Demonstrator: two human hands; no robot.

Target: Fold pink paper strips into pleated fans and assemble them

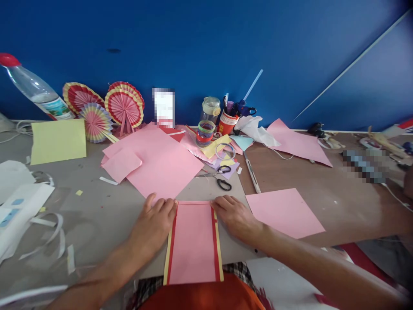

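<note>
A long pink paper strip (192,241) with red and yellow edging lies in front of me, running off the table's near edge. My left hand (154,224) rests on its far left corner with fingers flat and together. My right hand (234,215) presses the far right corner, fingers stretched out flat. Both hands lie along the strip's top fold.
Pink sheets (161,161) lie behind the strip, another pink sheet (284,212) to the right. Scissors (221,176), a craft knife (252,174), tape rolls, a pen cup (227,122), paper fans (124,105), a bottle (35,90) and a yellow sheet (58,140) surround them.
</note>
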